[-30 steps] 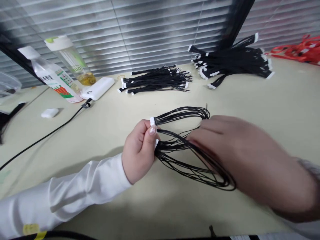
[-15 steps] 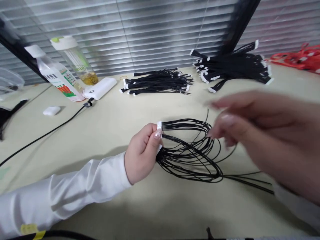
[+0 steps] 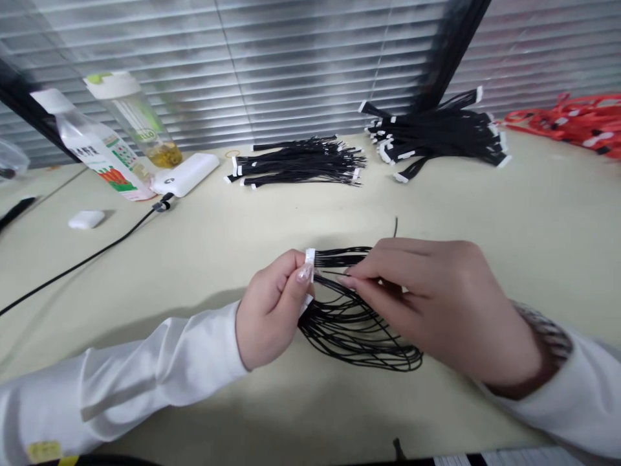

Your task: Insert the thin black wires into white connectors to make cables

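Note:
Between thumb and fingers, my left hand (image 3: 274,310) pinches a white connector (image 3: 310,257) with many thin black wires (image 3: 359,349) running from it. The wires loop round to the right and come back to a second white connector (image 3: 306,304) at the lower edge of the same hand. My right hand (image 3: 427,291) pinches the end of one thin black wire (image 3: 334,273) just right of the upper connector. The wire's tip points toward that connector; whether it touches is too small to tell. Part of the loop is hidden behind my right hand.
Two piles of black cables, a smaller one (image 3: 295,165) and a larger one (image 3: 436,136), lie at the back. Red cables (image 3: 572,123) are at the right. Two bottles, a white power bank (image 3: 187,175) with a black cord and a small white case (image 3: 87,219) stand left.
My right hand has moved left and down from the right side, closing on a wire end near the upper connector. My left hand keeps its hold. The view has shifted slightly.

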A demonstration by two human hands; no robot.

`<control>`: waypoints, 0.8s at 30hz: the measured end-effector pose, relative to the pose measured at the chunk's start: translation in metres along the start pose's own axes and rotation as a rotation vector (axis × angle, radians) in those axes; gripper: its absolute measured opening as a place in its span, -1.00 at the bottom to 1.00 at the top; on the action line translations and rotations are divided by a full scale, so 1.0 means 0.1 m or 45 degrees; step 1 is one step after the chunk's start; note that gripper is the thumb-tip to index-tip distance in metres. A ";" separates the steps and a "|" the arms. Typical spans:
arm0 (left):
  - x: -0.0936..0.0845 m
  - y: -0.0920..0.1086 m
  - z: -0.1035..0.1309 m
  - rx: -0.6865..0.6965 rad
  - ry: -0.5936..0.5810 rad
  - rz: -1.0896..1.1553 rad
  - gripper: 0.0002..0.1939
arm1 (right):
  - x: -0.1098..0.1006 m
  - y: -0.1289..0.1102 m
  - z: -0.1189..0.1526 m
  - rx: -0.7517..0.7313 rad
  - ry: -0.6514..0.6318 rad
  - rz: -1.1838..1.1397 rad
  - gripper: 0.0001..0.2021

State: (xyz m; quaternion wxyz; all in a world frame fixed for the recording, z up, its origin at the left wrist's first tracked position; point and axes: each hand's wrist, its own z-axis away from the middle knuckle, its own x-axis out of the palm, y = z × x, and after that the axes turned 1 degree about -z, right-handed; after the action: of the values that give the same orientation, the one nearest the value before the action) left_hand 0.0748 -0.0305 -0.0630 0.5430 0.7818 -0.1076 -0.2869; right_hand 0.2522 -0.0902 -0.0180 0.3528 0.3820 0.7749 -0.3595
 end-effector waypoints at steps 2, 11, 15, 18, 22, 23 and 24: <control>0.00 0.00 0.00 0.014 -0.004 -0.011 -0.67 | 0.01 0.00 0.00 -0.010 -0.006 0.028 -0.84; -0.01 -0.01 0.00 0.025 0.005 -0.043 -0.65 | 0.02 0.02 0.00 -0.076 -0.050 0.050 -0.78; 0.00 -0.01 -0.01 0.030 0.000 -0.032 -0.64 | 0.01 0.02 0.00 -0.118 -0.043 0.085 -0.75; 0.00 -0.01 -0.01 0.022 -0.004 -0.018 -0.64 | 0.01 0.01 0.01 -0.129 -0.017 0.123 -0.75; -0.01 -0.01 -0.01 -0.015 -0.019 0.008 -0.65 | 0.03 0.03 0.03 -0.154 -0.005 0.163 -0.77; -0.01 -0.01 -0.01 -0.025 -0.025 0.015 -0.65 | 0.04 0.04 0.03 -0.155 -0.002 0.186 -0.78; -0.01 -0.01 -0.01 -0.035 -0.030 0.019 -0.65 | 0.05 0.05 0.03 -0.154 -0.008 0.212 -0.79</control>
State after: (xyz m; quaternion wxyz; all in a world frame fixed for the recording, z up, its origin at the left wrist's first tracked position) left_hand 0.0749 -0.0288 -0.0635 0.5544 0.7702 -0.1158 -0.2935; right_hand 0.2550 -0.0894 -0.0249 0.4062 0.4221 0.7595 -0.2827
